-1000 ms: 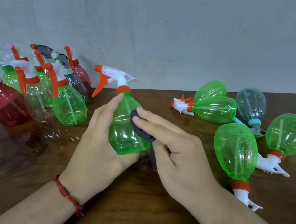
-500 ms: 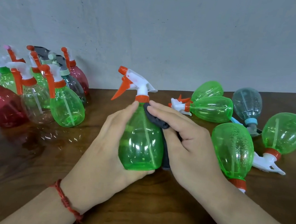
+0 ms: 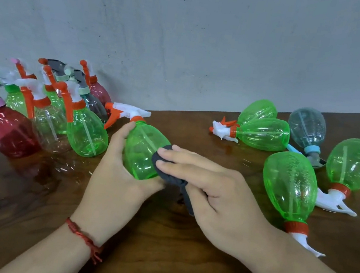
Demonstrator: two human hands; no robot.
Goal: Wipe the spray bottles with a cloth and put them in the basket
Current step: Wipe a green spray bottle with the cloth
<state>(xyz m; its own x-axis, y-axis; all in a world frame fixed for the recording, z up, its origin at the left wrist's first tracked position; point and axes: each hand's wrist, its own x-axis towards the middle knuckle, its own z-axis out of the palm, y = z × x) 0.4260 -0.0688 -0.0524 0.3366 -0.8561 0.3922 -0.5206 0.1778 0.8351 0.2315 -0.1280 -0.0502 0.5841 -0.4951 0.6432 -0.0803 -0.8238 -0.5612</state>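
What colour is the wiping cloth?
The cloth is dark grey; the head view shows it against the green bottle.

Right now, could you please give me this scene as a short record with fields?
Bottle in work: green bottle, gripped by the left hand, nozzle pointing left.
Cloth: dark cloth, held by the right hand, pressed on the bottle's side.
Far left: standing bottles, grouped.
Right: lying bottles.
Basket: not in view.

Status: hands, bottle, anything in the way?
Left hand grips green bottle. Right hand holds cloth against its side. Nothing blocks the wipe.
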